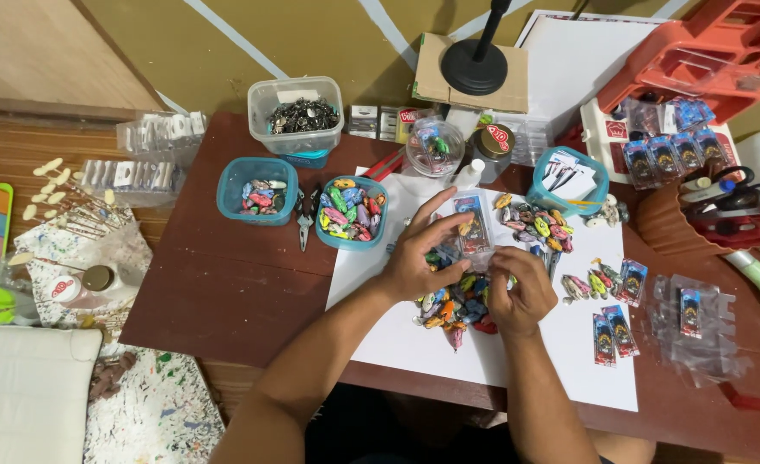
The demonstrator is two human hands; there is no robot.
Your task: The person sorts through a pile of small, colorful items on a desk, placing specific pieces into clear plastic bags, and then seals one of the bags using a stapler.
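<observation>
Gripping a small clear packet with a printed card, the left hand is pinching its top while the right hand is closing fingers on its lower edge, above a pile of colourful lures on white paper. Finished packets are lying at four o'clock; a teal tub is sitting at ten o'clock.

Home craft workshop showing: tubs of colourful lures crowding brown surface, pliers lying, packaged cards piling up
</observation>
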